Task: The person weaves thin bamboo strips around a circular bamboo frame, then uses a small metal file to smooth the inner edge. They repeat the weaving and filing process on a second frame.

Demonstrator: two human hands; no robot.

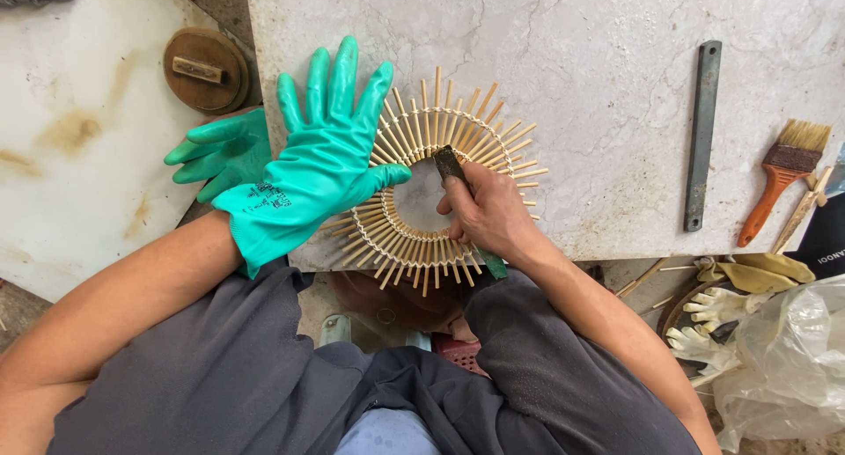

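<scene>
A round sunburst frame of bamboo sticks (458,125) lies on a marble slab (598,85) near its front edge. My left hand (321,160), in a green rubber glove, presses flat on the frame's left side with fingers spread. My right hand (488,213), bare, grips a dark flat tool (449,165) whose tip rests at the inner ring of the frame. A second green glove (220,151) lies beside the slab's left edge, partly under my left hand.
A long dark metal bar (701,134) and a paintbrush with an orange handle (779,178) lie on the slab at right. A round wooden disc (205,69) sits on a white surface at left. White gloves (709,323) and a plastic bag (792,358) are at lower right.
</scene>
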